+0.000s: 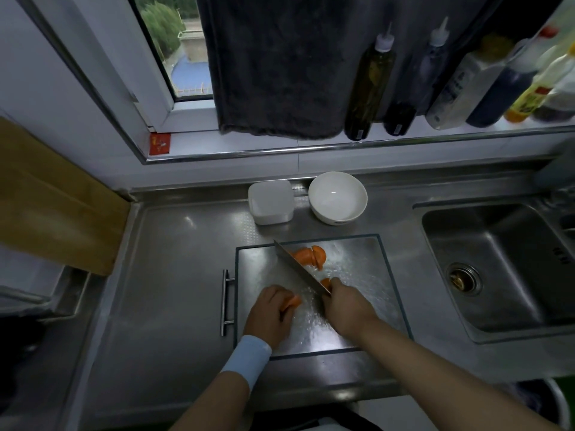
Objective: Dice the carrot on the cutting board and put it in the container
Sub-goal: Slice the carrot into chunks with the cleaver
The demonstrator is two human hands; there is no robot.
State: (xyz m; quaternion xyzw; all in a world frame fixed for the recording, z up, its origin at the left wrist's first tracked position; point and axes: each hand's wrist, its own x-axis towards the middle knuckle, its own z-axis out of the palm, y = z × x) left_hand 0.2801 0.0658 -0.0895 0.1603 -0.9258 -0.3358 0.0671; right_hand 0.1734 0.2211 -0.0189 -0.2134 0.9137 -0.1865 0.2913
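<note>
A shiny steel cutting board lies on the counter in front of me. My left hand curls over an orange carrot piece at the board's near left. My right hand grips the handle of a kitchen knife, whose blade slants up and left across the board. Several cut carrot chunks sit at the far side of the board just right of the blade, and a small piece lies by my right hand. A white square container stands behind the board.
A white bowl sits right of the container. A steel sink is at the right. A wooden board leans at the left. Bottles line the window sill, and a dark towel hangs above. The cutting board's handle bar sticks out left.
</note>
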